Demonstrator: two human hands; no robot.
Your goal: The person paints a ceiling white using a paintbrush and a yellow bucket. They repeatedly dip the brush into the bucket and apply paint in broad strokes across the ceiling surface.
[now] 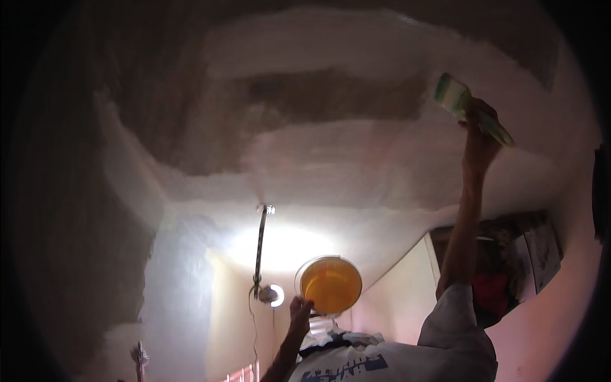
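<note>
My right hand (pixel 482 124) is raised at the upper right, its fingers closed round the handle of a wide flat paintbrush (pixel 453 97). Greenish bristles point up and left, close to a surface (pixel 356 153) patched in dark grey-brown and paler pinkish coats. I cannot tell whether the bristles touch it. Low in the middle, my left hand (pixel 300 312) grips the edge of a round bucket (pixel 331 284) with a pale rim and an orange face. A thin wire handle curves along the bucket's left side. Its contents cannot be made out clearly.
Left of the bucket, a dark rod (pixel 260 248) stands out from the patchy surface beside a glowing round lamp (pixel 276 295) and a dangling cord. At right, a recessed shelf (pixel 503 254) holds a box and dark and red items. A barred window (pixel 242 374) shows at the bottom.
</note>
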